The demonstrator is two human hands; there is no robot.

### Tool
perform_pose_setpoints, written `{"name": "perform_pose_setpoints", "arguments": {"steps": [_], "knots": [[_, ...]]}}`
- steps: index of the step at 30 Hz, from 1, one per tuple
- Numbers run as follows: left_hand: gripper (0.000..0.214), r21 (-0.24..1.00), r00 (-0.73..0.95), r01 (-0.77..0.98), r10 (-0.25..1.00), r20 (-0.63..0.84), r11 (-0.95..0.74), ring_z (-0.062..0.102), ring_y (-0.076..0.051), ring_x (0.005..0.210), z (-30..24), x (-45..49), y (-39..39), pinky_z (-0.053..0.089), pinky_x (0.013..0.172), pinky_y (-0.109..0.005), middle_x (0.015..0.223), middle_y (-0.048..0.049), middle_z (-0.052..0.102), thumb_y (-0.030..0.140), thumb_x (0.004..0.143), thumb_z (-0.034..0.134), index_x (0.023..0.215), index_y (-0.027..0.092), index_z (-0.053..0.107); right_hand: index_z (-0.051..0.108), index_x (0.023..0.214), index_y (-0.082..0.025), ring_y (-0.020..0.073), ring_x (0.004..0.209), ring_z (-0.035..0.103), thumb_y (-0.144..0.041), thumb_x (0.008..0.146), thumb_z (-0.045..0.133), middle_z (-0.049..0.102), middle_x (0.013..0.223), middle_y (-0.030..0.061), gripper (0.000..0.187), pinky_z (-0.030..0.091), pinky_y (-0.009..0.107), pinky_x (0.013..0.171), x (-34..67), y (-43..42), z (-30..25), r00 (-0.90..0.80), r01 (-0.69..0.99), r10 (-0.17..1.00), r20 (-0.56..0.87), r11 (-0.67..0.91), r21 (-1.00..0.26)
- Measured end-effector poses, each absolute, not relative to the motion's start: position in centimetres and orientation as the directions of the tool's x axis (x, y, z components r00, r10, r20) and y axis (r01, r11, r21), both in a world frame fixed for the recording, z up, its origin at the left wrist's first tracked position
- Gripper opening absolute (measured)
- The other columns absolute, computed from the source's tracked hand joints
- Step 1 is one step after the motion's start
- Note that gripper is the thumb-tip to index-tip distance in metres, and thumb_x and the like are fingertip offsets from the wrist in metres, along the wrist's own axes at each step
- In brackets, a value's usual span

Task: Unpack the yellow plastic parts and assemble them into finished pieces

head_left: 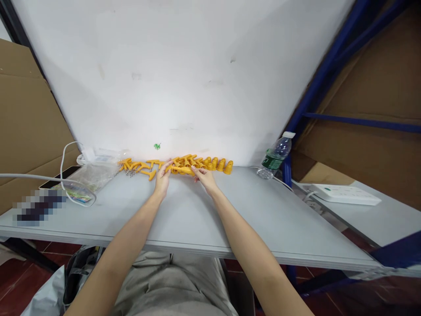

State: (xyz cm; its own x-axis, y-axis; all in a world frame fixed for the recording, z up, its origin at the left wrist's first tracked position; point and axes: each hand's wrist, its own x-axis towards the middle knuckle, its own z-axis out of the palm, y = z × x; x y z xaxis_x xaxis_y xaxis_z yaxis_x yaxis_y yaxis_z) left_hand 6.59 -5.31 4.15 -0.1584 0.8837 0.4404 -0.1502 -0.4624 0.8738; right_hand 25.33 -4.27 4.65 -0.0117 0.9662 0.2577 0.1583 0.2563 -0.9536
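Observation:
Both my arms reach across a grey table (230, 219) to its far edge by the white wall. My left hand (162, 175) and my right hand (202, 174) pinch the two ends of one yellow plastic part (182, 169) between them. Behind it lies a row of several yellow plastic parts (194, 161). Yellow cone-shaped caps (220, 165) stand at the right of the row. T-shaped yellow pieces with small metal chains (138, 166) lie to the left of my left hand.
Clear plastic bags (92, 173), a phone (61, 175) and a white cable (66, 153) lie at the table's left. A plastic water bottle (276, 156) leans at the right rear. A white power strip (345, 194) sits on a neighbouring surface. Cardboard and a blue rack flank the table.

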Motion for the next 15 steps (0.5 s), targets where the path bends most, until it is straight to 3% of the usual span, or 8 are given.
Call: {"name": "perform_pose_setpoints", "arguments": {"steps": [6, 11, 15], "knots": [[0.034, 0.851, -0.080, -0.092, 0.856, 0.511, -0.517, 0.036, -0.025, 0.145, 3.6, 6.5, -5.1, 0.024, 0.121, -0.043, 0.150, -0.0080, 0.049, 0.027, 0.084, 0.057, 0.116, 0.022, 0.067, 0.051, 0.056, -0.023, 0.0169, 0.045, 0.050, -0.086, 0.068, 0.057, 0.054, 0.051, 0.0038, 0.064, 0.047, 0.038, 0.052, 25.4, -4.8, 5.3, -0.003, 0.126, 0.985, 0.172, 0.171, -0.977], [0.048, 0.871, -0.052, -0.036, 0.871, 0.488, -0.490, 0.025, -0.021, 0.150, 3.0, 6.9, -4.9, 0.025, 0.122, -0.038, 0.159, -0.0035, 0.035, 0.026, 0.089, 0.055, 0.137, 0.028, 0.051, 0.049, 0.056, -0.024, 0.0136, 0.041, 0.037, -0.085, 0.073, 0.050, 0.045, 0.047, 0.0027, 0.064, 0.034, 0.034, 0.042, 25.4, -4.8, 5.5, 0.067, 0.092, 0.992, 0.104, 0.098, -0.991], [0.050, 0.861, 0.035, 0.033, 0.862, 0.506, -0.507, 0.042, -0.023, 0.141, 2.2, 7.1, -4.4, 0.031, 0.119, -0.041, 0.153, -0.0092, 0.044, 0.025, 0.091, 0.052, 0.141, 0.024, 0.046, 0.051, 0.067, -0.025, 0.0133, 0.041, 0.033, -0.083, 0.071, 0.056, 0.040, 0.047, -0.0004, 0.059, 0.028, 0.032, 0.040, 25.6, -4.1, 5.1, 0.128, 0.050, 0.988, 0.081, 0.075, -0.996]]}}
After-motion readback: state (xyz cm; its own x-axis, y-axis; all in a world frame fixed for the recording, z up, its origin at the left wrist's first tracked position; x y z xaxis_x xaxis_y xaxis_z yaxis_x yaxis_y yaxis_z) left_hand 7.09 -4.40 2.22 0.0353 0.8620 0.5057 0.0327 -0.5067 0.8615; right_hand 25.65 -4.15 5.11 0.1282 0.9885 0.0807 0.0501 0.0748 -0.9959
